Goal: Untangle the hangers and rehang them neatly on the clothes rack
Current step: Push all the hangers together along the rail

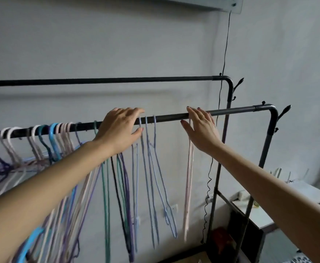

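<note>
Nearest to the camera, both forearms reach up toward the front rail [174, 117] of the rack. The left hand [120, 128] lies over the rail with its fingers nearly straight, the thumb under it, and it seems to touch a blue hanger [141, 141] just to its right; I cannot see that it grips anything. The right hand [203, 128] is also released, fingers spread and straight, resting against the rail, with a pink hanger [189, 168] hanging just under its palm.

Between the two hands three thin blue hangers hang apart from each other, and they look already sorted. To the left of the left hand, and below its wrist, many hangers [60, 137] crowd together: their hooks [9, 133] sit close on the rail and their lower parts cross each other, so this part is probably not yet untangled. The lower ends are blurred, so which ones are really caught I cannot tell.

The risks, in my judgement:
- If the left hand pushes the blue hanger sideways, the thin wire can swing and catch its neighbour again.
- If one hanger is pulled from the crowded group, it may drag others, and some may slip off the rail and fall.
- The pink hanger is light; a touch of the right wrist can knock it off its hook.

Farther behind is the empty back rail [117, 80] and a black cable [224, 54] on the wall; a lifted hanger could catch on this cable.
</note>
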